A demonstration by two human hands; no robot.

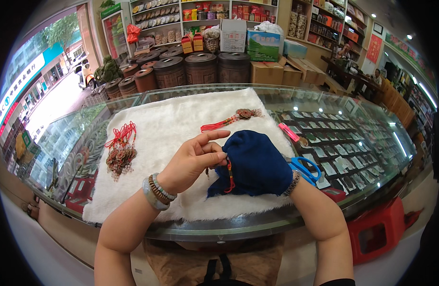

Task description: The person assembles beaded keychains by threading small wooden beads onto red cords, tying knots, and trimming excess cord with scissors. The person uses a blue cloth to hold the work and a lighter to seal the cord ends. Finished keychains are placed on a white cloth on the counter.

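Observation:
My left hand [200, 155], with bracelets at its wrist, pinches thumb and finger on a beaded charm [230, 175] with red cord, held against a dark blue cloth [253, 164]. The charm's upper part is mostly hidden by the fingers and cloth. That cloth is bunched around my right hand, so its fingers do not show; only the wrist [294, 183] with a beaded bracelet comes out. On the white fur mat [171, 124] lies a pile of coin charms [120, 159] with red cords at the left. Another coin charm [243, 113] lies beyond my hands.
Blue-handled scissors [307, 168] and a pink cutter [289, 132] lie right of the cloth. The mat covers part of a glass display counter [191, 229] with rows of small items inside. A red stool [379, 233] stands at right; dark barrels [200, 69] line the back.

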